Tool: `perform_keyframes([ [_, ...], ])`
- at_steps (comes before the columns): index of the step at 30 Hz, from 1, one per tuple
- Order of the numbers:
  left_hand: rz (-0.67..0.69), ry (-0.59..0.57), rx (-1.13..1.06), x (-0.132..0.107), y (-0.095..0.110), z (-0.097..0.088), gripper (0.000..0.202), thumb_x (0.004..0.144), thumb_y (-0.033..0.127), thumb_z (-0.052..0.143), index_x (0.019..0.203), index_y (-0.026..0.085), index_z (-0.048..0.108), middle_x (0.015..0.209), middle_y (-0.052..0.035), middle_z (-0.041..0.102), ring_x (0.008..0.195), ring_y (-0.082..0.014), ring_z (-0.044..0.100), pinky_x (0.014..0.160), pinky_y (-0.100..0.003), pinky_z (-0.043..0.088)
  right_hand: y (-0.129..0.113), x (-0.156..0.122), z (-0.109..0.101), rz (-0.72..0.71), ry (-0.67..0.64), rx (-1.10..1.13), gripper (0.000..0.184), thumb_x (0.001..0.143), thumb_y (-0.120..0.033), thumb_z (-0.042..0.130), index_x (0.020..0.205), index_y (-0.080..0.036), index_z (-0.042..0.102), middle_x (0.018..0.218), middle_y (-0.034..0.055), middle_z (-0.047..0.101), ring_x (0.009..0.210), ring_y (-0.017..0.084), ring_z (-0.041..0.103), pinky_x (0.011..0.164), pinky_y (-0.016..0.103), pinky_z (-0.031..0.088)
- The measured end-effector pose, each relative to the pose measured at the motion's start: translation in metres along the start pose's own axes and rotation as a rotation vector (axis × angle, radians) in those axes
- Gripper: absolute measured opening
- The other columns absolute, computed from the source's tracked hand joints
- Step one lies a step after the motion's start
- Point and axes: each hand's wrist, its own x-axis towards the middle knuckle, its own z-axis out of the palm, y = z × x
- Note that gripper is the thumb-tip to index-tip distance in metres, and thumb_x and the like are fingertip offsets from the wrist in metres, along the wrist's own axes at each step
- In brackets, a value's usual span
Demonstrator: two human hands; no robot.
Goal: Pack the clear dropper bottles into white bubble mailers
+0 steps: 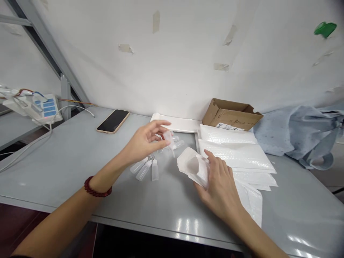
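Note:
My left hand [145, 141] pinches a small clear plastic dropper bottle [169, 139] between thumb and fingers, its tip pointing down toward the mouth of a white padded envelope [192, 165]. My right hand [219, 186] grips that envelope from the side and holds its mouth open. Several more small dropper bottles [146, 168] lie on the grey table [75, 161] just below my left hand. A red bead bracelet [95, 190] circles my left wrist.
A stack of white padded envelopes [236, 154] lies to the right, with an open cardboard box [231, 114] behind it. A phone [113, 121] lies at the back left, near a corded device [40, 105]. Blue cloth [298, 132] is heaped at the far right.

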Motion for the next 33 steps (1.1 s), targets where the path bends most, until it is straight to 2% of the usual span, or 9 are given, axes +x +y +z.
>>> perform_keyframes([
  [2, -0.005, 0.066, -0.171, -0.001, 0.005, 0.0, 0.044, 0.081, 0.028, 0.067, 0.121, 0.019, 0.051, 0.103, -0.0061, 0.066, 0.088, -0.0162, 0.063, 0.077, -0.03, 0.052, -0.001, -0.001, 0.001, -0.003, 0.0, 0.0, 0.071, 0.07, -0.023, 0.053, 0.136, -0.011, 0.027, 0.1, 0.0148, 0.055, 0.088, 0.03, 0.051, 0.073, 0.044, 0.043],
  [4, -0.031, 0.056, -0.209, -0.003, 0.008, 0.003, 0.036, 0.081, 0.029, 0.068, 0.113, 0.017, 0.057, 0.102, -0.0071, 0.068, 0.085, -0.0161, 0.064, 0.076, -0.03, 0.053, -0.001, -0.001, 0.002, -0.003, 0.0, 0.005, 0.072, 0.071, -0.023, 0.053, 0.136, -0.012, 0.026, 0.1, 0.0147, 0.055, 0.088, 0.03, 0.051, 0.073, 0.043, 0.043],
  [7, -0.072, -0.058, -0.12, -0.006, 0.012, 0.008, 0.027, 0.078, 0.03, 0.07, 0.102, 0.017, 0.066, 0.103, -0.0059, 0.069, 0.086, -0.0158, 0.063, 0.079, -0.03, 0.053, -0.001, -0.002, 0.002, 0.007, -0.002, 0.018, 0.071, 0.072, -0.024, 0.053, 0.136, -0.012, 0.026, 0.1, 0.0149, 0.055, 0.088, 0.03, 0.051, 0.073, 0.043, 0.042],
  [13, -0.136, -0.218, -0.102, -0.012, 0.008, 0.026, 0.025, 0.079, 0.023, 0.068, 0.102, 0.016, 0.07, 0.098, -0.0049, 0.071, 0.087, -0.016, 0.065, 0.081, -0.029, 0.053, 0.0, -0.002, 0.002, -0.001, 0.013, 0.034, 0.073, 0.071, -0.025, 0.055, 0.136, -0.01, 0.026, 0.102, 0.0158, 0.055, 0.09, 0.031, 0.051, 0.073, 0.044, 0.043],
  [19, 0.166, -0.255, 0.14, -0.021, -0.002, 0.054, 0.012, 0.084, 0.015, 0.061, 0.086, 0.015, 0.073, 0.094, -0.0053, 0.068, 0.081, -0.0137, 0.061, 0.072, -0.024, 0.047, -0.005, -0.003, 0.004, -0.027, 0.003, 0.013, 0.071, 0.071, -0.023, 0.054, 0.135, -0.008, 0.028, 0.102, 0.0157, 0.055, 0.089, 0.029, 0.049, 0.074, 0.044, 0.043],
  [23, 0.252, -0.271, 0.191, -0.027, -0.003, 0.064, 0.024, 0.083, 0.001, 0.049, 0.072, 0.014, 0.066, 0.085, -0.0036, 0.069, 0.074, -0.0116, 0.06, 0.066, -0.021, 0.043, -0.011, -0.007, 0.006, -0.06, -0.021, 0.014, 0.067, 0.073, -0.022, 0.051, 0.135, -0.008, 0.03, 0.101, 0.0153, 0.055, 0.089, 0.028, 0.048, 0.075, 0.043, 0.042],
  [26, 0.275, -0.377, 0.203, -0.028, -0.001, 0.066, 0.027, 0.077, -0.003, 0.043, 0.058, 0.015, 0.051, 0.067, -0.0007, 0.061, 0.062, -0.0102, 0.051, 0.059, -0.022, 0.038, -0.015, -0.009, 0.007, -0.094, -0.023, 0.038, 0.068, 0.072, -0.022, 0.051, 0.135, -0.007, 0.029, 0.101, 0.0151, 0.054, 0.089, 0.028, 0.046, 0.075, 0.043, 0.041],
  [30, 0.225, -0.537, 0.205, -0.027, 0.006, 0.062, 0.028, 0.074, -0.002, 0.04, 0.054, 0.017, 0.033, 0.057, 0.0018, 0.048, 0.057, -0.0104, 0.041, 0.061, -0.024, 0.037, -0.019, -0.012, 0.006, -0.159, -0.033, 0.085, 0.072, 0.069, -0.019, 0.05, 0.136, -0.006, 0.027, 0.1, 0.0147, 0.053, 0.088, 0.027, 0.045, 0.074, 0.042, 0.041],
  [33, 0.145, -0.617, 0.147, -0.024, 0.015, 0.052, 0.028, 0.078, 0.002, 0.041, 0.055, 0.016, 0.038, 0.058, 0.0023, 0.048, 0.059, -0.0104, 0.042, 0.062, -0.023, 0.038, -0.017, -0.012, 0.005, -0.158, -0.034, 0.085, 0.072, 0.069, -0.02, 0.051, 0.135, -0.005, 0.029, 0.101, 0.0155, 0.052, 0.088, 0.027, 0.045, 0.074, 0.042, 0.041],
])
